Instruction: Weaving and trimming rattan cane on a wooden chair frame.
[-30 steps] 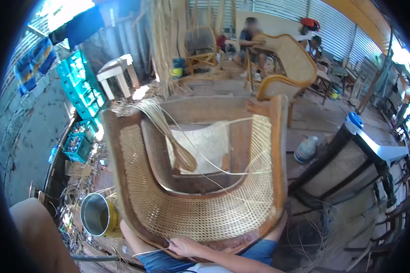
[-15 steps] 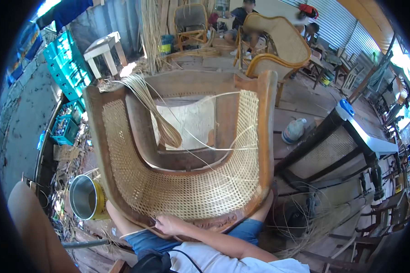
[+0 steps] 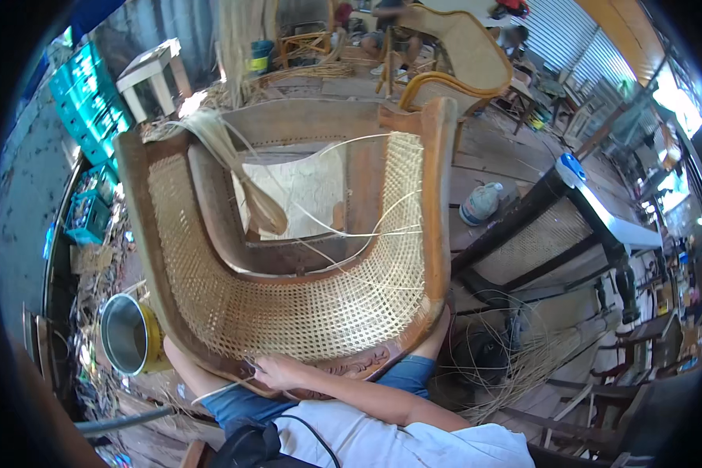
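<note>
A curved wooden chair frame (image 3: 438,203) with woven cane panels lies across my lap. My right hand (image 3: 277,373) rests at its near edge, by the carved rail (image 3: 359,365), with fingers closed. A small dark, thin tip shows at the fingers, too small to name. Pale cane webbing (image 3: 304,316) curves around the inside of the frame. Loose cane strands (image 3: 366,234) cross the opening. A bundle of cane strips (image 3: 261,210) hangs over the far left side of the frame. Part of my left arm (image 3: 51,409) shows at the lower left; my left hand is out of sight.
A yellow can (image 3: 150,339) stands left of my leg. Teal crates (image 3: 90,105) and a small wooden stool (image 3: 150,74) are farther left. To the right are a plastic jug (image 3: 482,204), a dark-framed piece (image 3: 522,226) and loose cane (image 3: 538,366). People sit near a rattan chair (image 3: 476,58).
The whole view has shifted, so the chair appears farther left and higher. My left arm has dropped toward the lower left edge. My right hand stays at the near rail, fingers closed.
</note>
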A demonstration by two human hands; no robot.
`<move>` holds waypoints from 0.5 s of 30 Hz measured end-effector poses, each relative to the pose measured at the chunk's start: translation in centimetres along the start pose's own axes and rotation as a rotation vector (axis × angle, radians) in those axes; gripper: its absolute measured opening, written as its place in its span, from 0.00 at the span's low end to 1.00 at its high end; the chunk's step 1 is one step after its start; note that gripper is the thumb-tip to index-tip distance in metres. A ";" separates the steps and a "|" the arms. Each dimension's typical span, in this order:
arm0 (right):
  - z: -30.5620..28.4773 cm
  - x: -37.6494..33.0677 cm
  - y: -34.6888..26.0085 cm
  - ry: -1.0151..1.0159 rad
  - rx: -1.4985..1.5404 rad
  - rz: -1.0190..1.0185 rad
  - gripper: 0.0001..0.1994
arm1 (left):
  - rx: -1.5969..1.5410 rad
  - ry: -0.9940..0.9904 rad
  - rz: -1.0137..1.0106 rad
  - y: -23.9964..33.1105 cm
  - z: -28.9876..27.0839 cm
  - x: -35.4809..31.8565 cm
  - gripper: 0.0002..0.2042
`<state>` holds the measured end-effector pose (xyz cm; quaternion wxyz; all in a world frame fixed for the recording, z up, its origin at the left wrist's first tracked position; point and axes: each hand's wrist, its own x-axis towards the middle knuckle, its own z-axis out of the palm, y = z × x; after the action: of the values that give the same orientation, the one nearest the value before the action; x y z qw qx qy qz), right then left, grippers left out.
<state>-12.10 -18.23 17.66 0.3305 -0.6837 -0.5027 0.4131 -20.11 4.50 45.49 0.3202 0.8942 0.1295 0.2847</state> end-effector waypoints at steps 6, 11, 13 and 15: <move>-0.5 0.0 0.1 -0.030 0.008 -0.011 0.15 | 0.042 0.033 -0.015 -0.2 -0.3 -2.4 0.07; -2.9 -0.8 -0.8 -0.042 0.089 0.078 0.13 | 0.012 0.027 0.003 -1.0 1.1 -3.3 0.07; -2.7 -0.6 -0.5 -0.028 0.081 0.070 0.13 | -0.009 0.018 -0.002 -1.0 2.4 -3.7 0.07; -2.7 -0.3 -0.1 -0.031 0.066 0.048 0.12 | -0.015 0.025 -0.015 -1.1 3.4 -4.2 0.06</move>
<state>-9.80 -18.61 19.02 0.3350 -0.6777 -0.4772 0.4481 -21.53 1.86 40.80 0.3276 0.8872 0.1380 0.2943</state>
